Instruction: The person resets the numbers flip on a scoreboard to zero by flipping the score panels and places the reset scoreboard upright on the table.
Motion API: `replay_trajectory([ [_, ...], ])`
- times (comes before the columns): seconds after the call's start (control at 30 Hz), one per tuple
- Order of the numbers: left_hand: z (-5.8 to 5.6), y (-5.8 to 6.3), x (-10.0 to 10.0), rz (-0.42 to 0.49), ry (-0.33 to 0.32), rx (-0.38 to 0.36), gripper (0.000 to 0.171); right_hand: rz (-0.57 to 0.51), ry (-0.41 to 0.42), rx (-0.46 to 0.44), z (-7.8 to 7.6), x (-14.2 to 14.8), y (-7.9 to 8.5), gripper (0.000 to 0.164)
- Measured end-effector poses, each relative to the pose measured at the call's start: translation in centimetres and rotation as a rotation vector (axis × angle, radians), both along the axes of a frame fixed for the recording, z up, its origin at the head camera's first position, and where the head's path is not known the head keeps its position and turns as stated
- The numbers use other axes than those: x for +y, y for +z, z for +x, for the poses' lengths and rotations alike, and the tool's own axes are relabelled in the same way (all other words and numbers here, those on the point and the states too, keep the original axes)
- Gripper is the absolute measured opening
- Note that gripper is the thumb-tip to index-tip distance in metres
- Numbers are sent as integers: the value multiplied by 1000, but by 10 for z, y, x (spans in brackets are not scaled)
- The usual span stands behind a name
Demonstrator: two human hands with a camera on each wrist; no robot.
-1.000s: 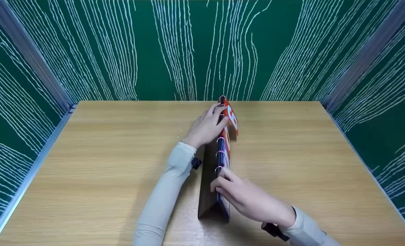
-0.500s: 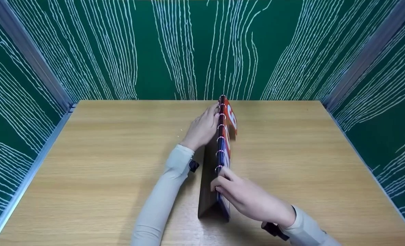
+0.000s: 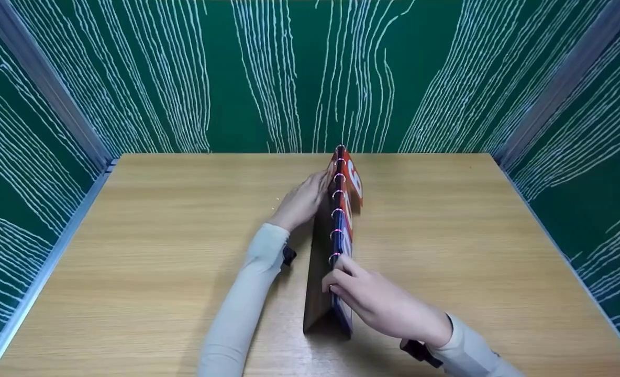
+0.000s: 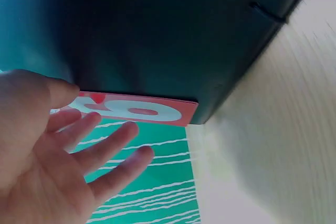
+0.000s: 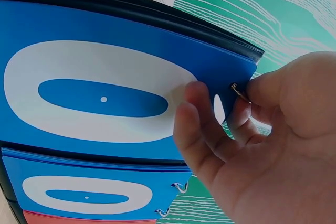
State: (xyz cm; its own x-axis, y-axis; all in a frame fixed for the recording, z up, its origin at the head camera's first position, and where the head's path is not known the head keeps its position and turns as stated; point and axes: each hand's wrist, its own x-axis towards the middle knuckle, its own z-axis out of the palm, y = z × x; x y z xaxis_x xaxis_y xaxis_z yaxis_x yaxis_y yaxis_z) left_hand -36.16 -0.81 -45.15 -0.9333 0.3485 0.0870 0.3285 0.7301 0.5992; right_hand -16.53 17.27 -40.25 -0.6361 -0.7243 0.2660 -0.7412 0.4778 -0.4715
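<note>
A flip scoreboard (image 3: 318, 272) stands like a tent on the table, its near end toward me. Metal rings (image 3: 336, 230) along its ridge carry blue and red cards with white numerals. At its far left side is my left hand (image 3: 302, 201). In the left wrist view its fingers (image 4: 118, 145) are spread, beside a red card (image 4: 142, 109) at the black back panel's edge (image 4: 121, 40), with the thumb tip right at that edge. My right hand (image 3: 378, 303) pinches the near end of the ridge at a ring (image 5: 240, 93), above a blue card with a large zero (image 5: 94, 51).
The wooden table (image 3: 158, 262) lies under everything. Green walls with wavy white lines (image 3: 247, 73) rise behind it and at both sides. Another red card (image 3: 354, 180) sticks out at the scoreboard's far right.
My left hand has moved off the ridge's far end to its left side, then back toward me and lower. Red now shows left of the ridge there. The right hand stays put.
</note>
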Motion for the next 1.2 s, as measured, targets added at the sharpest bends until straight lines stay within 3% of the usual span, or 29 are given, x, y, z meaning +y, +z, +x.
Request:
replay_trajectory([
  [0.27, -3, -15, 1, -14, 53, -14, 46, 12, -9, -3, 1, -1, 0, 17],
  [0.47, -3, -22, 3, -43, 60, 15, 44, 16, -11, -5, 2, -1, 0, 17],
  [0.7, -3, -22, 2, -41, 63, 37, 43, 20, -5, -8, 2, -1, 1, 17],
  [0.93, -6, -21, -1, -62, 96, 87, 40, -15, 16, 60, 1, -1, 0, 14],
  [1.07, -6, -22, -2, -42, 95, 53, 42, -16, 16, 55, 1, -1, 0, 15],
  [1.2, -6, -25, -4, -30, 83, 70, 41, -17, 14, 50, 1, -1, -1, 14],
])
